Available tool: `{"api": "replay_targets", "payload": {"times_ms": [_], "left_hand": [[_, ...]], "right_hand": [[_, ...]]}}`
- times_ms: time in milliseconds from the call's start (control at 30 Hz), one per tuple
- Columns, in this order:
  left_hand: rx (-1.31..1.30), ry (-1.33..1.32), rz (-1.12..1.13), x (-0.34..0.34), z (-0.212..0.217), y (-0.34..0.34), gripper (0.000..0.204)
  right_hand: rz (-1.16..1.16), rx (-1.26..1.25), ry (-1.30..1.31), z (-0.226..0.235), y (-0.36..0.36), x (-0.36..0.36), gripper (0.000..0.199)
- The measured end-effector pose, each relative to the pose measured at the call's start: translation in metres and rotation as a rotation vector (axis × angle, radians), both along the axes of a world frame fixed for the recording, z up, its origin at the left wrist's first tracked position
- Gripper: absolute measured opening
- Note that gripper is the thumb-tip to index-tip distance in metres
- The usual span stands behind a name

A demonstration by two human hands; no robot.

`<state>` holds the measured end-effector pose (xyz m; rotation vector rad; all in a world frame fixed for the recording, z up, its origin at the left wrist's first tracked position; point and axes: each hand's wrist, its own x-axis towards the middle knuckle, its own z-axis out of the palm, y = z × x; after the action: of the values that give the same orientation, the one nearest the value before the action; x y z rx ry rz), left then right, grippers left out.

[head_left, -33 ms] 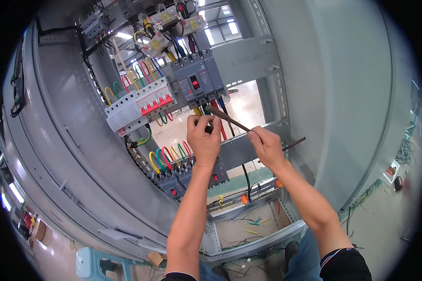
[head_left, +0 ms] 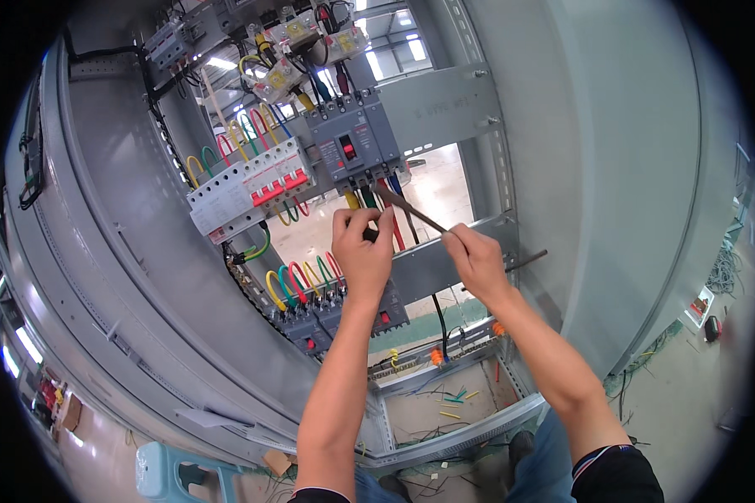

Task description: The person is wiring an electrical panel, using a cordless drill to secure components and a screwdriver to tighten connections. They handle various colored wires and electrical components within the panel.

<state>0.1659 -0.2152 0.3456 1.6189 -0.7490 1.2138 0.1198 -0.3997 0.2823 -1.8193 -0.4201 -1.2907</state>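
My right hand is closed around the shaft of a long dark metal wrench. Its thicker head lies just under the lower terminals of a grey circuit breaker with a red toggle, and its tail sticks out past my hand to the right. Beside the wrench head, my left hand has its fingers curled together around a small black piece, too hidden to name. Yellow, green and red cables run down from the breaker behind both hands.
A row of white miniature breakers with red levers sits to the left. Lower breakers with looped coloured wires are near my left wrist. The cabinet's side panel rises at right. A blue stool stands lower left.
My left hand has shifted very slightly to the left. The wrench has swung a little, its head moving slightly right. Both grips stay the same.
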Motion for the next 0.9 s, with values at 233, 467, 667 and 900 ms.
{"api": "replay_targets", "payload": {"times_ms": [233,467,667,900], "left_hand": [[-0.585,0.970,-1.092,-0.053,-0.045,0.003,0.050],[-0.417,1.081,-1.174,-0.071,-0.064,-0.015,0.069],[-0.323,1.113,-1.166,-0.065,-0.075,-0.012,0.073],[-0.274,1.156,-1.039,-0.085,-0.068,-0.020,0.038]], "right_hand": [[0.472,0.252,0.352,-0.016,0.020,-0.060,0.040],[0.659,0.266,0.597,-0.029,0.021,-0.082,0.051],[0.671,0.318,0.479,-0.041,0.014,-0.076,0.037],[0.380,0.489,0.222,-0.029,0.006,-0.077,0.024]]}}
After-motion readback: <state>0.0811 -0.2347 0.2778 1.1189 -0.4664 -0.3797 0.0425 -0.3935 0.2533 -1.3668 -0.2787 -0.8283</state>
